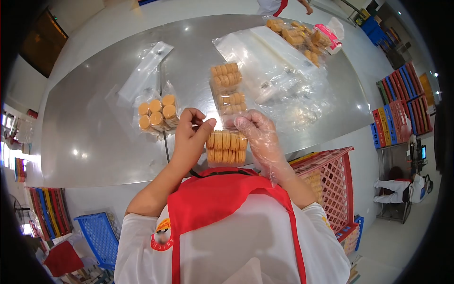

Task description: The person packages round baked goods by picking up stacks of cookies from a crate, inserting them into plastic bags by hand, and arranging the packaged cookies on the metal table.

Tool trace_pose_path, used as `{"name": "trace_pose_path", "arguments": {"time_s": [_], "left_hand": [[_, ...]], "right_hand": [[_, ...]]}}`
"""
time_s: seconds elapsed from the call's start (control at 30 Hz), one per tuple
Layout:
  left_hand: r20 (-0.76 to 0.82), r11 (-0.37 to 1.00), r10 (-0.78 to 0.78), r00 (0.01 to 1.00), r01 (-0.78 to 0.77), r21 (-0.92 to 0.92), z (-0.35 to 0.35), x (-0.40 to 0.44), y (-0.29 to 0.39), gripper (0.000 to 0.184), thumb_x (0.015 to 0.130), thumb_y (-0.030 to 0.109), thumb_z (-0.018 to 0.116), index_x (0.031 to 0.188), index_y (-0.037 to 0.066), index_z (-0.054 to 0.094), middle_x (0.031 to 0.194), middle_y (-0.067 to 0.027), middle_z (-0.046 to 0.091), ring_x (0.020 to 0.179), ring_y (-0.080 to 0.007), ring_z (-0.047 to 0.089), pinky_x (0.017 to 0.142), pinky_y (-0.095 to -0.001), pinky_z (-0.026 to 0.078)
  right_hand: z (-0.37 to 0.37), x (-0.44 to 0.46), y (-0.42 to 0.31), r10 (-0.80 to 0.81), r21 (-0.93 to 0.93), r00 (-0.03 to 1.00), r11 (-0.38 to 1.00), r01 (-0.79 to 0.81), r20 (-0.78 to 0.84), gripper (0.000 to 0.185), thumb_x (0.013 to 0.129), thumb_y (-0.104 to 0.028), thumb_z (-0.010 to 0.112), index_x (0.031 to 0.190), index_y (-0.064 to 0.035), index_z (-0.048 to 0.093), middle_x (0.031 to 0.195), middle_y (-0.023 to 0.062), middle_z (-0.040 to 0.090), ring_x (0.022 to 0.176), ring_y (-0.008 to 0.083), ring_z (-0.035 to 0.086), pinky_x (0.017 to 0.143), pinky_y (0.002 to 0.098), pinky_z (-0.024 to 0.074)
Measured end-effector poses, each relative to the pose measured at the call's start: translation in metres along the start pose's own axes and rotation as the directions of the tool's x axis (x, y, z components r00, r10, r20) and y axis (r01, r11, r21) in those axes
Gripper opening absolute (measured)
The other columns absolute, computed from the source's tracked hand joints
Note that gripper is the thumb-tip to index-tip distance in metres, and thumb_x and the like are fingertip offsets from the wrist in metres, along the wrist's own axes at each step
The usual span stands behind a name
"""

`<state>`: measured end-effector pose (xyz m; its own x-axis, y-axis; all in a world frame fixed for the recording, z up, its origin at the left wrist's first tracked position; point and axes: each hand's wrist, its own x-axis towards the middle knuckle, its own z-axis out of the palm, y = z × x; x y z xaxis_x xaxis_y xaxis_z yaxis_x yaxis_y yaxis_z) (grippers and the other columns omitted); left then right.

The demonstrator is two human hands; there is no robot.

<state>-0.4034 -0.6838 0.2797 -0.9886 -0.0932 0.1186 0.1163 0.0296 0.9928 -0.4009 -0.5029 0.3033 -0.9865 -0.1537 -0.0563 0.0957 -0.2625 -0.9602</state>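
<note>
Near the table's front edge, a clear plastic bag of round tan cookies (pixel 227 147) lies close to my red apron, the cookies standing in two rows. My bare left hand (pixel 191 132) pinches the bag's upper left corner between thumb and curled fingers. In a clear plastic glove, my right hand (pixel 262 135) pinches the upper right corner. Just beyond my hands lie two more cookie packs, a nearer one (pixel 231 102) and a farther one (pixel 226 75). Left of my left hand stands a bagged block of cookies (pixel 157 113), with flat round faces up.
Flat clear bags (pixel 146 71) lie at the left of the steel table (pixel 94 128). More plastic bags (pixel 265 57) spread right of centre, with heaped bagged cookies (pixel 295 38) and a pink-white packet (pixel 328 37) behind. A red crate (pixel 338 189) stands beside me at right.
</note>
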Motion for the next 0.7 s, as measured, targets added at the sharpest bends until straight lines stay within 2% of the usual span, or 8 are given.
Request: {"name": "trace_pose_path", "arguments": {"time_s": [0.07,0.17,0.2,0.27,0.37,0.47,0.57,0.7], "left_hand": [[0.144,0.992,-0.116,0.983,0.108,0.063,-0.009,-0.002,0.005,0.016,0.091,0.014,0.066,0.094,0.004,0.054,0.082,0.0,0.054,0.075,-0.0077,0.049,0.068,-0.0235,0.042],[0.124,0.984,-0.008,0.992,-0.014,0.175,-0.005,-0.008,0.007,0.016,0.092,0.013,0.066,0.094,0.001,0.055,0.08,-0.001,0.055,0.073,-0.0092,0.052,0.067,-0.0248,0.045],[0.123,0.994,-0.015,0.992,0.002,0.106,-0.004,-0.007,0.005,0.016,0.092,0.013,0.066,0.094,0.001,0.055,0.08,-0.0011,0.056,0.073,-0.009,0.052,0.068,-0.0246,0.045],[0.119,0.999,-0.032,0.992,0.036,-0.035,-0.001,-0.006,0.0,0.015,0.093,0.012,0.065,0.095,0.001,0.056,0.081,-0.0012,0.057,0.073,-0.0087,0.052,0.068,-0.0241,0.045],[0.037,0.99,0.023,0.999,-0.017,-0.143,0.008,-0.007,-0.001,0.014,0.093,0.011,0.065,0.096,0.001,0.055,0.083,-0.002,0.057,0.075,-0.0091,0.053,0.07,-0.0242,0.046],[-0.039,0.977,0.075,0.996,-0.081,-0.196,0.018,-0.005,0.01,0.018,0.092,0.009,0.067,0.098,0.002,0.052,0.084,-0.003,0.057,0.081,-0.0101,0.056,0.074,-0.0246,0.047],[-0.056,0.981,0.123,0.991,-0.13,-0.144,0.018,0.001,0.009,0.018,0.089,0.008,0.07,0.095,0.004,0.054,0.087,-0.0001,0.055,0.079,-0.0085,0.053,0.073,-0.0242,0.046],[0.128,0.984,-0.045,0.991,0.066,-0.166,0.004,0.002,0.012,0.021,0.087,0.01,0.074,0.092,0.003,0.054,0.081,-0.0002,0.056,0.071,-0.0086,0.052,0.068,-0.0237,0.046]], "right_hand": [[-0.001,-0.001,0.005,-0.065,-0.105,0.998,0.992,0.064,-0.008,0.017,0.096,-0.011,0.061,0.1,0.004,0.066,0.101,0.0097,0.069,0.093,0.0146,0.062,0.086,0.031,0.0508],[0.006,-0.003,-0.001,-0.195,-0.249,0.979,0.953,0.173,-0.065,0.012,0.093,-0.008,0.064,0.095,0.0029,0.066,0.094,0.0098,0.067,0.088,0.0185,0.061,0.083,0.0309,0.0483],[0.003,-0.003,-0.002,-0.333,-0.481,0.942,0.833,0.271,-0.046,0.011,0.093,-0.008,0.064,0.095,0.0025,0.067,0.092,0.0102,0.066,0.085,0.0192,0.06,0.081,0.0313,0.0479],[-0.003,-0.003,-0.005,-0.551,-0.829,0.829,0.417,0.373,0.095,0.01,0.091,-0.006,0.066,0.096,0.0019,0.067,0.089,0.011,0.064,0.08,0.0206,0.059,0.077,0.0322,0.0469],[0.004,-0.006,-0.014,-0.439,-0.673,0.899,0.66,0.335,0.017,0.008,0.089,-0.005,0.067,0.095,0.0008,0.067,0.085,0.0118,0.06,0.077,0.0232,0.057,0.074,0.0335,0.0459],[0.002,-0.001,-0.009,-0.573,-0.646,0.82,0.627,0.434,-0.005,0.008,0.089,-0.004,0.068,0.094,0.0015,0.067,0.087,0.0103,0.061,0.079,0.021,0.057,0.073,0.0315,0.0461],[0.001,0.0,-0.002,-0.58,-0.52,0.812,0.716,0.467,-0.07,0.008,0.089,-0.004,0.069,0.093,0.0024,0.067,0.089,0.0077,0.062,0.08,0.0168,0.057,0.072,0.0292,0.0461],[-0.001,-0.004,0.0,-0.375,-0.315,0.902,0.9,0.3,-0.215,0.008,0.089,-0.003,0.068,0.093,0.0035,0.068,0.092,0.0055,0.064,0.081,0.0125,0.055,0.074,0.0274,0.0464]]}}
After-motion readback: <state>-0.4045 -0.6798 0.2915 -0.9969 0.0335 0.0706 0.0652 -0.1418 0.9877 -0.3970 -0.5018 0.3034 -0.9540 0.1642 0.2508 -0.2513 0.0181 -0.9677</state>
